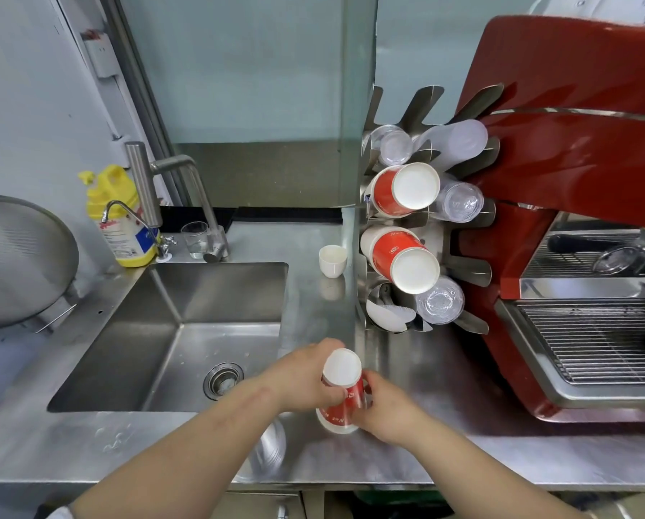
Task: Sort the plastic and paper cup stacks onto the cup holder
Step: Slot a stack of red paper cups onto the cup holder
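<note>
- Head view: both hands grip a red-and-white paper cup stack [341, 391] at the near edge of the steel table [313, 305]; the left hand [313, 376] curls round its upper part, the right hand [384, 410] round its lower side.
- Partial white lettering, "Net", shows on the stack's red band.
- The cup holder [463, 264] stands farther right, beside a red espresso machine [575, 155], holding paper and clear plastic stacks.
- A yellow bottle [120, 215] with an unreadable label stands far left, behind the sink [186, 331].
</note>
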`<state>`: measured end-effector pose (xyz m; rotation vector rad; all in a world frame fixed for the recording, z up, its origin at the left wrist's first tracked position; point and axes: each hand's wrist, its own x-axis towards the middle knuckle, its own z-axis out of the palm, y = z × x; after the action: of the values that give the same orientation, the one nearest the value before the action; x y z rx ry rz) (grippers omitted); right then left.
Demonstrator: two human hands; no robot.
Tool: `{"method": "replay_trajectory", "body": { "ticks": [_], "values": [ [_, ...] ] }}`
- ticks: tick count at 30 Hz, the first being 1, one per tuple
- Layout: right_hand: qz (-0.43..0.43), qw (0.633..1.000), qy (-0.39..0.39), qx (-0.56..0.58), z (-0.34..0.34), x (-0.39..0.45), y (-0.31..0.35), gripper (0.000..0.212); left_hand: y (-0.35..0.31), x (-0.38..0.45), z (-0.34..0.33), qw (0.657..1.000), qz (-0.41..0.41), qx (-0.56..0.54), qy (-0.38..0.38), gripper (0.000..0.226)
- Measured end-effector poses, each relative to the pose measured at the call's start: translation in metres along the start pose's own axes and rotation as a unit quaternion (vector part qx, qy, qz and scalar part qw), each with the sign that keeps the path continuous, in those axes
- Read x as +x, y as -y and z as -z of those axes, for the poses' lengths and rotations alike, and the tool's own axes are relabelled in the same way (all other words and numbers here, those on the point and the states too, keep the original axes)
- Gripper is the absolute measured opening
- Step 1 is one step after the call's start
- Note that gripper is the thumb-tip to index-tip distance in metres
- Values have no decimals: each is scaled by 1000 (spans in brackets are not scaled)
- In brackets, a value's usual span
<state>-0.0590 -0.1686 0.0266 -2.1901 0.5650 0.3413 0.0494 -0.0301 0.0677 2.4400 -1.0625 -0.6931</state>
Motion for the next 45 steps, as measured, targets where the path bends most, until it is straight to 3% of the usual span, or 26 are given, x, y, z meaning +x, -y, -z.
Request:
{"method": "replay_trajectory", "body": {
  "ticks": [6,13,21,30,37,45],
  "values": [
    [13,1000,-9,26,-3,1,-10,76,-1,-9,6,999,9,-53,-11,55],
    [74,994,-57,49,7,-9,-12,68,-4,-21,15,991,-2,-127,-41,52],
    [128,979,-140,73,17,-28,-15,79,-14,-40,27,980,-73,-173,-68,61],
    [252,935,-243,54,30,-50,-10,71,-17,-62,43,969,-113,-209,-73,71],
    [337,872,-354,21,51,-58,-2,72,-29,-65,53,945,-151,-279,-78,69],
    [394,836,-382,-3,73,-63,10,82,-51,-72,68,930,-227,-240,-164,72]
  ]
}}
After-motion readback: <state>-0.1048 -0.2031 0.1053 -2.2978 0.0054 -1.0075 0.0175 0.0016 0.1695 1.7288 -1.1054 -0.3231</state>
